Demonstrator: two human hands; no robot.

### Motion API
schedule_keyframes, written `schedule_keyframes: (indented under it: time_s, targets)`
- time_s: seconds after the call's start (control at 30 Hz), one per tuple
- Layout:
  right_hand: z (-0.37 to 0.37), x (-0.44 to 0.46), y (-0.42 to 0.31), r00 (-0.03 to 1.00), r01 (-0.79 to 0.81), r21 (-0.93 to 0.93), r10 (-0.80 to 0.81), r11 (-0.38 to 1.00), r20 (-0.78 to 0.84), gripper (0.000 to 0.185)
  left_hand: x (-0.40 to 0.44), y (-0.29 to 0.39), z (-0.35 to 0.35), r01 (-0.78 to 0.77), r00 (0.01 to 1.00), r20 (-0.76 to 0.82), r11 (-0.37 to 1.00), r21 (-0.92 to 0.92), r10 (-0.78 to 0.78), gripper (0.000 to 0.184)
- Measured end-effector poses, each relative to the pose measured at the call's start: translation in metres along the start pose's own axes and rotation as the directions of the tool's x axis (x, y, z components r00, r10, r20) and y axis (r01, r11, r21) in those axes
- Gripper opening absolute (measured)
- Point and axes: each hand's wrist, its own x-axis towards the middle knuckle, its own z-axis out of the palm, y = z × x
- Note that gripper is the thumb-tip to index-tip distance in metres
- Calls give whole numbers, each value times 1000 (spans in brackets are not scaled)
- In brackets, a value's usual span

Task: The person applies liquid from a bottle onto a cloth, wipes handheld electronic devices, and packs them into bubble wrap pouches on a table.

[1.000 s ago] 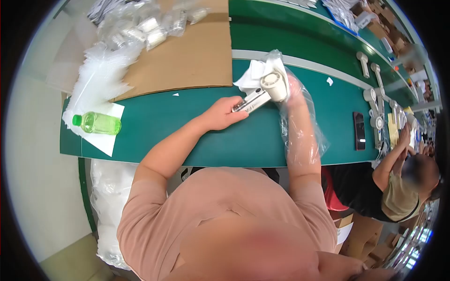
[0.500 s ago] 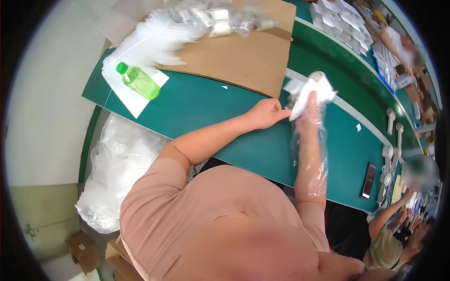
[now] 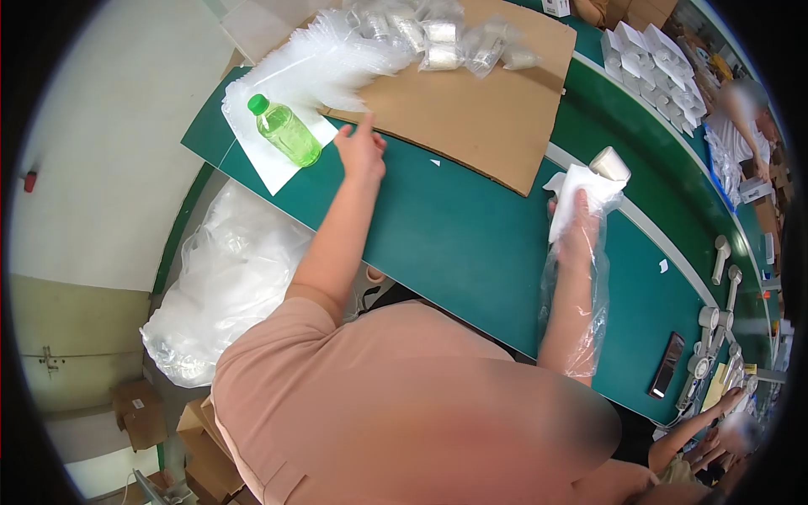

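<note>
My left hand point(image 3: 362, 151) reaches over the table with its forefinger stretched out and other fingers loosely bent, holding nothing. Its fingertip is at the near edge of a fanned stack of clear plastic bags point(image 3: 311, 71). A green-capped bottle point(image 3: 289, 135) lies on a white sheet just left of that hand. My right hand point(image 3: 576, 223), inside a clear plastic bag pulled up the forearm, is closed on a crumpled white cloth point(image 3: 581, 189). A white cylindrical piece point(image 3: 610, 164) sticks out beyond the cloth; whether the fingers grip it too is hidden.
Brown cardboard point(image 3: 480, 109) covers the far part of the green table point(image 3: 454, 219), with several bagged white pieces point(image 3: 442, 46) on it. A phone point(image 3: 667, 364) lies to the right, beside white handset-like parts point(image 3: 707, 320). White boxes point(image 3: 652, 67) stand across the belt. Co-workers sit at right.
My left hand has moved away from the cloth, leftward and up to the stack of plastic bags, its forefinger now extended. My right hand keeps the cloth, and the white cylindrical piece shows more clearly.
</note>
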Motion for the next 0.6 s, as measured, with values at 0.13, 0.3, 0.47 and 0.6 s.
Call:
schedule_keyframes:
  time_s: [0.13, 0.3, 0.47, 0.6]
  targets:
    - [-10, 7, 7, 995, -8, 43, 3, 999, 102, 39, 54, 3, -7, -114, 993, 3, 993, 42, 114, 40]
    - [-13, 8, 0, 997, -9, 127, -1, 992, 81, 42, 76, -16, 13, -756, 629, 139, 562, 335, 765, 21]
    - [-21, 8, -15, 989, -103, -132, 116, 986, 94, 42, -30, -40, 69, -890, 417, 906, 238, 390, 76, 19]
    - [-28, 16, 9, 996, 9, -413, 28, 911, 84, 43, -42, -76, 87, -918, 268, 955, 266, 294, -130, 16]
